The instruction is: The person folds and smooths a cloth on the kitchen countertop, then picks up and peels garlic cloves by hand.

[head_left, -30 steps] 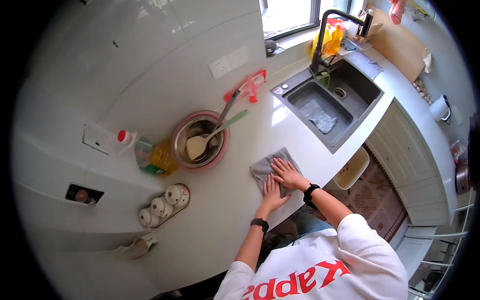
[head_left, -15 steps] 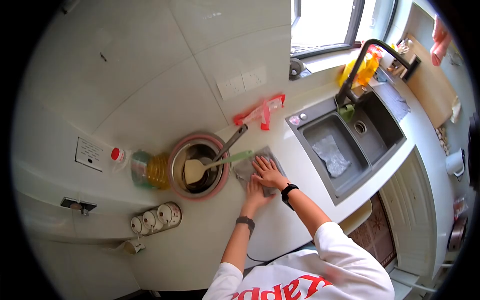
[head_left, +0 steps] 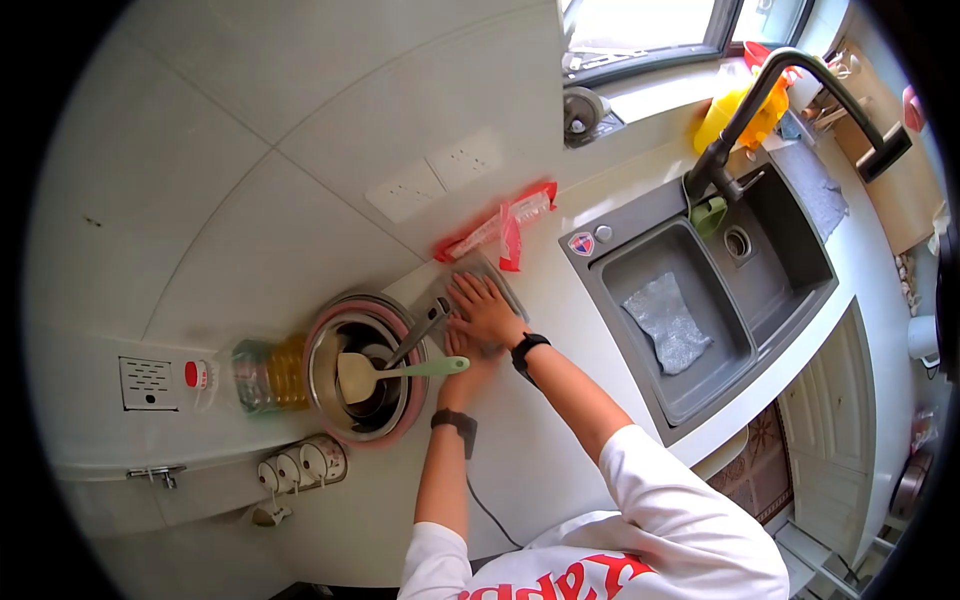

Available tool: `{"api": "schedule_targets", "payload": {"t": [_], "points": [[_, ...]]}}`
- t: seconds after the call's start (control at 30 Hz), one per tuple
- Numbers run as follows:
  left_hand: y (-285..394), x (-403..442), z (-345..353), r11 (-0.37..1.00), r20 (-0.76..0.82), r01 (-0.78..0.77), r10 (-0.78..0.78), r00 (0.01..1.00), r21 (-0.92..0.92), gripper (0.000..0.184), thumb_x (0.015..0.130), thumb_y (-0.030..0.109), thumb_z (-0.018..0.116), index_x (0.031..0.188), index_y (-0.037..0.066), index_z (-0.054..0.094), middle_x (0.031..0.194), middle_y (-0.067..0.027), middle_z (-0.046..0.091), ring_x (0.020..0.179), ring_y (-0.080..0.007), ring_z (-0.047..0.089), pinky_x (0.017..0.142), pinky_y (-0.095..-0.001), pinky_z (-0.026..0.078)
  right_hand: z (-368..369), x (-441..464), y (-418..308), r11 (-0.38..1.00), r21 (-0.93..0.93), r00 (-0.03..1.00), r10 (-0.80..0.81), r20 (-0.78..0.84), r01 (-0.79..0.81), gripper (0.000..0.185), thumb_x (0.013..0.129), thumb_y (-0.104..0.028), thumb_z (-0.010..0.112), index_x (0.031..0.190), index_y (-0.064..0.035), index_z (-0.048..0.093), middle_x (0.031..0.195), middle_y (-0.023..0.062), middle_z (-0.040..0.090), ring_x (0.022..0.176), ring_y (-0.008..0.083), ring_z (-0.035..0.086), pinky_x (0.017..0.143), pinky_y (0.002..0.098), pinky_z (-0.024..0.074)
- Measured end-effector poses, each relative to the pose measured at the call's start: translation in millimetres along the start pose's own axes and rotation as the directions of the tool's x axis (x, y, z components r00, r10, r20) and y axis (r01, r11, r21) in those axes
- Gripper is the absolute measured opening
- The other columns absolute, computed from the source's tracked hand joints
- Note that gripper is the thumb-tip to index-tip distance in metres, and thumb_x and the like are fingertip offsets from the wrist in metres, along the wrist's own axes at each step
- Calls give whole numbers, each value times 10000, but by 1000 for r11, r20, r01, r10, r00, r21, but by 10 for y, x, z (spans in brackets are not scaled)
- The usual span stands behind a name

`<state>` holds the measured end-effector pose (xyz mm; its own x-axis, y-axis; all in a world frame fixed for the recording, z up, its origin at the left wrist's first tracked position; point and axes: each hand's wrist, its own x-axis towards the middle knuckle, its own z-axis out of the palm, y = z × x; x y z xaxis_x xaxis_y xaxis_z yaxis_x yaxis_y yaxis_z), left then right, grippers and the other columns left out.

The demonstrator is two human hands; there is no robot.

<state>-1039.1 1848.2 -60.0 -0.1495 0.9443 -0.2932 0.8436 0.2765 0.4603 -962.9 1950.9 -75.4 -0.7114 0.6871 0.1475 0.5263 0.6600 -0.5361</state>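
A grey cloth (head_left: 508,285) lies flat on the white countertop, close to the red-and-clear plastic packaging. My right hand (head_left: 488,312), below a black watch, is pressed flat on it with the fingers spread. Just to the left, my left hand (head_left: 466,372) also lies low against the cloth's near side, its fingers stretched out. That hand is somewhat blurred and partly covered by the green handle of a spatula (head_left: 357,378). The spatula and a dark-handled utensil (head_left: 432,318) rest in a metal bowl (head_left: 322,345) beside my left hand.
Red-and-clear packaging (head_left: 512,222) lies by the wall. On the right is a grey double sink (head_left: 640,385) holding a crumpled clear plastic sheet (head_left: 668,325), with a black faucet (head_left: 715,160). An oil bottle (head_left: 288,372) and white cups (head_left: 314,462) stand on the left.
Both hands and the cloth have slid away from my body, towards the wall and the packaging. My left hand is now partly behind the spatula handle. The camera view has shifted too.
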Motion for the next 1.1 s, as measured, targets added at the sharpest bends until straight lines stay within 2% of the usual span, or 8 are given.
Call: {"api": "schedule_targets", "payload": {"t": [0.2,0.3,0.47,0.6,0.73,0.87,1.0,1.1], "points": [[367,-104,-200,998,73,50,-53,996,42,1052,763,541,581,1397,-2,-60,1460,-225,-73,1352,-321,-143,1082,-425,-71,-192,-67,58,999,42,990,-15,139,9,682,833,-476,464,1380,-107,291,1458,118,206,1358,265,145,1094,439,88],[243,-296,165,984,53,-77,69,996,164,1069,747,605,543,1390,-32,-25,1461,-226,-48,1357,-335,-109,1087,-459,-17,-305,-429,100,997,79,990,-30,135,20,690,823,-460,484,1379,-98,294,1464,120,188,1362,261,130,1097,432,83],[753,-602,426,973,169,-197,175,970,123,1060,730,586,576,1399,-13,12,1460,-227,-34,1355,-362,-83,1069,-506,-7,-645,-1215,256,985,148,983,63,171,-89,690,815,-435,505,1373,-85,302,1471,120,164,1370,251,102,1099,426,78],[1244,-444,512,940,204,-337,321,925,49,1054,728,581,579,1406,8,12,1464,-218,-26,1356,-364,-75,1064,-519,-9,-910,-1514,513,967,80,969,236,75,-242,642,840,-385,478,1374,-80,294,1474,109,160,1370,246,110,1098,422,75],[1546,57,675,939,189,-342,333,924,18,1081,709,598,587,1406,5,11,1469,-208,-20,1362,-340,-81,1066,-508,-20,-1148,-1374,913,916,73,919,392,33,-394,611,861,-407,419,1374,-96,302,1474,94,166,1367,248,122,1088,469,47],[1780,536,629,942,281,-331,302,911,58,1058,750,613,530,1407,30,-60,1469,-191,-101,1355,-308,-151,1068,-473,-73,-1282,-1135,1264,894,39,892,448,-58,-446,615,854,-446,414,1371,-126,321,1472,84,176,1360,242,148,1077,506,32],[1813,818,606,925,274,-372,339,900,80,1082,727,631,538,1411,38,-54,1472,-188,-87,1359,-310,-132,1070,-476,-70,-1223,-990,1456,894,-101,884,406,-231,-437,615,849,-460,419,1362,-130,340,1467,78,191,1355,229,163,1079,500,29],[1910,973,523,939,282,-341,314,907,51,1082,719,629,545,1413,38,-37,1473,-191,-67,1360,-313,-126,1075,-472,-51,-1284,-828,1578,891,-64,881,430,-197,-449,619,853,-461,413,1366,-124,329,1464,113,184,1357,263,140,1077,507,28]]}}
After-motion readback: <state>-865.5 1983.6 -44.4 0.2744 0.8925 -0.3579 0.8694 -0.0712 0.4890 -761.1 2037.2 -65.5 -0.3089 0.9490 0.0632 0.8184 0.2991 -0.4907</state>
